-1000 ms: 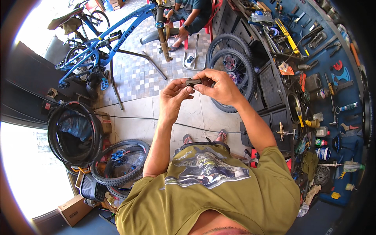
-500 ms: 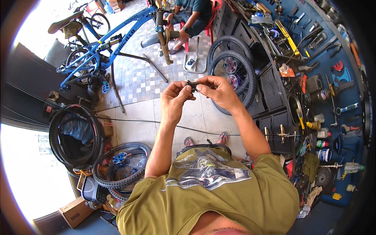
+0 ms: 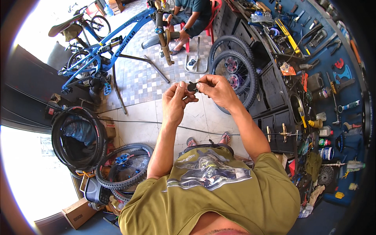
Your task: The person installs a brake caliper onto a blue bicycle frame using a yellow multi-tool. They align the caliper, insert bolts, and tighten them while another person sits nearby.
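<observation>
Small dark part (image 3: 192, 87), one, loose: located between the two hands' fingertips, clear of any bench or bicycle; exact kind too small to tell. Right hand (image 3: 219, 92): narrow, thumb and forefinger pinched on the part's right end. Left hand (image 3: 174, 102): fingers curled, thumb raised, just beside the part's left end; whether it grips cannot be told. Stage, as judged: part picked up and under handling; not fitted to anything, not set down. Blue bicycle frame (image 3: 127, 39), beyond and left of the left hand: fork (image 3: 167, 55) without a wheel, so assembly looks incomplete. Wheel (image 3: 234, 81), upright, just beyond the right hand. Spoked wheels (image 3: 129, 181), stacked, nearer the body and left of the left hand. Blue tool panel (image 3: 327, 64), well right of the right hand.
</observation>
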Demonstrator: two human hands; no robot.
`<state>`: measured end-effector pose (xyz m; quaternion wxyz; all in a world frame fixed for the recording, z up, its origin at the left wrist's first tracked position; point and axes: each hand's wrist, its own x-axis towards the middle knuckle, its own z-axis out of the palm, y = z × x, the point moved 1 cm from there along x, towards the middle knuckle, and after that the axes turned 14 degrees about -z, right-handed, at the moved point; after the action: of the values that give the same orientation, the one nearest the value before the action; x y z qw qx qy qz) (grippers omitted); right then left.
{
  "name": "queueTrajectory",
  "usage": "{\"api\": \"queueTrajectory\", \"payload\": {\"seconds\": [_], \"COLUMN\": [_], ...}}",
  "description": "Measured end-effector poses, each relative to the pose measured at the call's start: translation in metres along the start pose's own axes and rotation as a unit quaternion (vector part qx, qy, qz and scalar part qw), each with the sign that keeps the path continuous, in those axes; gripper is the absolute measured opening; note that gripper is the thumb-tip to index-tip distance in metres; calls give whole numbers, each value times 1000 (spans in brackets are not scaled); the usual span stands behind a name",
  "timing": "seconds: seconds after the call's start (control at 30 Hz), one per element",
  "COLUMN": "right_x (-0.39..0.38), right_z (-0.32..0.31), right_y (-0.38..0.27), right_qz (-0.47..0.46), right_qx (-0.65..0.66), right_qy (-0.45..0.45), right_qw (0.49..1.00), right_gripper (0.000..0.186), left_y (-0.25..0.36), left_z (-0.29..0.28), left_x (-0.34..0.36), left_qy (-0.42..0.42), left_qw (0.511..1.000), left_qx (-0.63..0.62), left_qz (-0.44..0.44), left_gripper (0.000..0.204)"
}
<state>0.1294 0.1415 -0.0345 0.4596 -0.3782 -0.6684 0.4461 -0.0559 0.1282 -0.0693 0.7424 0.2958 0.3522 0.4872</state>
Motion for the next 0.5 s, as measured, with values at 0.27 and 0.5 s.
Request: {"api": "queueTrajectory", "payload": {"seconds": [0.27, 0.5], "right_x": [0, 0], "right_z": [1, 2], "right_y": [1, -14], "right_qz": [-4, -34], "right_qx": [30, -23], "right_qy": [5, -15], "right_qw": [1000, 999], "right_gripper": [25, 28], "left_y": [0, 7], "left_z": [-3, -1], "left_x": [-2, -9], "left_qy": [-20, 2], "left_qw": [1000, 991], "left_qx": [-9, 116], "left_qz": [22, 62], "left_gripper": [42, 19]}}
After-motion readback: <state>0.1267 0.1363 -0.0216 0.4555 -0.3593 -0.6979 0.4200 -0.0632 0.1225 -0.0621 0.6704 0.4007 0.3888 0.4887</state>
